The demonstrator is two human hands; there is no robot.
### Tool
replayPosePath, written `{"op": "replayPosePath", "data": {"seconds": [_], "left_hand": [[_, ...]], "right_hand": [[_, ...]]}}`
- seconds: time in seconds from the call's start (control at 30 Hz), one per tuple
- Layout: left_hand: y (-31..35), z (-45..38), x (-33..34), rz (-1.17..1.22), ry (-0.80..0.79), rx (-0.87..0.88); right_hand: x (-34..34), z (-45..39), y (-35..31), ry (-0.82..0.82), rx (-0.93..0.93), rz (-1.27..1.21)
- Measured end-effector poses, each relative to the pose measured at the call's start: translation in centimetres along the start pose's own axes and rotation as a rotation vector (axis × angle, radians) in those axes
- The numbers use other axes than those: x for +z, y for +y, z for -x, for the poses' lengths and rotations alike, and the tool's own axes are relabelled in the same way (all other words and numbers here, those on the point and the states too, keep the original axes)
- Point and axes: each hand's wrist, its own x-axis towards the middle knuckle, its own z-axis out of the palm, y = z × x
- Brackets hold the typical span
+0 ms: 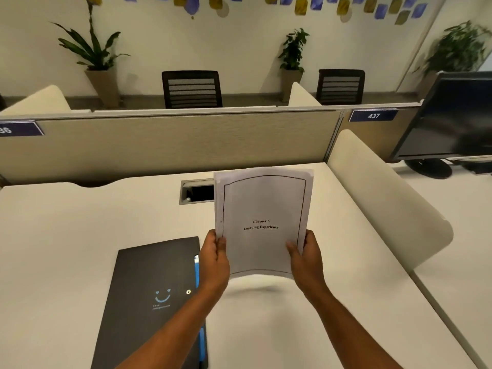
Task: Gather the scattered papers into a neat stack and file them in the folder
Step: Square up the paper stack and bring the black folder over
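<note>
1. Left hand (214,258): the thumb lies across the front of the stack of papers (263,222) at its lower left edge, and the remaining fingers curl behind the sheets, so the hand grips the stack.
2. Right hand (306,258): the thumb presses on the front of the stack at its lower right edge, with the other fingers wrapped behind; the grip mirrors that of the left hand.
3. Stack of papers: held between the two hands, raised off the desk (66,235) and roughly upright, its top tilted away from the person. The top sheet carries a thin ruled border and the printed words "Chapter 6 Learning Experience". The sheet edges at the top and left are slightly uneven.
4. Folder (149,288): black, closed, flat on the desk just to the left of the left hand and passing under the left forearm; a blue smile mark shows on its cover and a blue strip along its right edge.
5. Cable port (197,192): a rectangular opening in the desk beyond the left hand, partly hidden by the stack.
6. Partition (173,139): beige, beyond the fingers at the far desk edge, with a plate numbered 437 (373,115).
7. Monitor (452,118): dark, far right of the right hand.
</note>
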Motion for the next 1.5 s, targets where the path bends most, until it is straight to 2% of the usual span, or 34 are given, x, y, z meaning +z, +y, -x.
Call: {"op": "replayPosePath", "data": {"seconds": [0.1, 0.23, 0.43, 0.73, 0.93, 1.07, 1.17, 1.27, 1.4, 1.5], "left_hand": [[-0.8, 1.8, 0.3, -0.011, -0.028, 0.062], [-1.4, 2.2, -0.4, -0.028, -0.071, -0.007], [-0.7, 2.0, -0.4, -0.154, -0.112, 0.0], [-0.9, 3.0, -0.6, -0.144, -0.013, 0.018], [-3.7, 4.9, -0.6, -0.327, -0.101, -0.097], [-2.7, 4.0, -1.4, -0.326, -0.034, -0.07], [-1.8, 3.1, -2.5, -0.369, -0.035, -0.076], [-1.6, 2.8, -3.4, -0.438, -0.101, -0.139], [-2.5, 3.6, -4.0, -0.452, -0.177, -0.26], [-3.7, 4.2, -4.9, -0.448, -0.138, -0.336]], "right_hand": [[0.7, 1.5, 0.3, 0.019, -0.031, 0.0], [1.0, 2.2, 0.2, 0.022, -0.015, -0.006], [2.0, 2.1, -0.6, 0.058, -0.042, 0.016], [2.0, 2.8, -0.9, 0.097, -0.091, 0.011], [1.5, 3.9, 2.4, -0.021, 0.05, 0.055], [0.6, 3.1, 1.6, -0.066, 0.017, 0.103], [-0.9, 2.7, 1.2, -0.215, 0.055, 0.016], [-1.6, 3.1, 1.4, -0.367, 0.155, -0.085], [-0.8, 3.9, 2.7, -0.321, 0.181, 0.022], [-0.1, 4.3, 3.4, -0.34, 0.188, 0.068]]}}
